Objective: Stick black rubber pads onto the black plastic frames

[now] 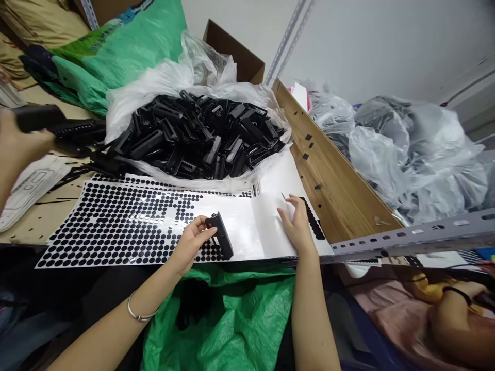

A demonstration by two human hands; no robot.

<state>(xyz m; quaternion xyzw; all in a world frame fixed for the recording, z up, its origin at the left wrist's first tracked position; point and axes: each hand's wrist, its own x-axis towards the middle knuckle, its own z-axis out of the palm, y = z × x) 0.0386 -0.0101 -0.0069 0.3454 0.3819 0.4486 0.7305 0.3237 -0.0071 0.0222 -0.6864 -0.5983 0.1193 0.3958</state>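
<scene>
In the head view, the left hand has the black part pinched between thumb and fingers at its far left end, above the dotted sheet. The part's long axis slants from that held end towards the near right, so its loose end points at the near edge of the surface. The left hand is clearly the nearer one, being in contact with the part. The right hand is apart from it, to the right and slightly farther off, above the white paper; seen from its fingers, the part lies to the left and nearer. The right thumb and forefinger are spread, with a thin dark sliver at the forefinger's tip; it is too small to tell what it is, or how it is held. Beyond the sheet, a clear bag holds a heap of black pieces; to the right runs a wooden board, and below the near edge hangs a green sack. At the far left, a co-worker's hand is beside other black pieces.
</scene>
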